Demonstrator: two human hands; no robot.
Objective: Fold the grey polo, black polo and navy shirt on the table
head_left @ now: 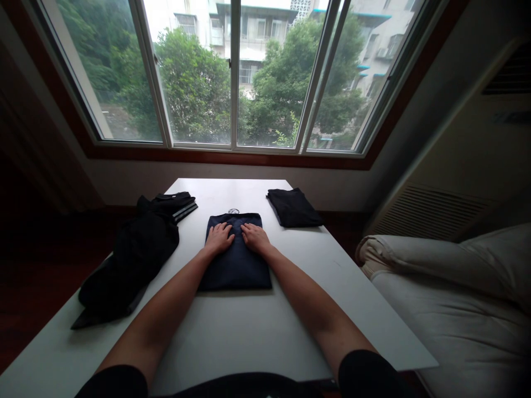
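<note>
A navy folded garment (pixel 236 271) lies flat on the white table, with a thin drawstring loop (pixel 233 211) sticking out past its far edge. My left hand (pixel 220 238) rests palm down on the upper left part of this garment, fingers spread. On its upper right part lies my right hand (pixel 254 237), also flat with fingers apart. The two hands do not touch each other, and neither grips the cloth.
A loose heap of black clothing (pixel 133 254) covers the table's left side, partly over the edge. A folded black garment (pixel 293 207) lies at the back right. The white table (pixel 232 331) stands below a window (pixel 232 83); a pale sofa (pixel 452 298) is on the right.
</note>
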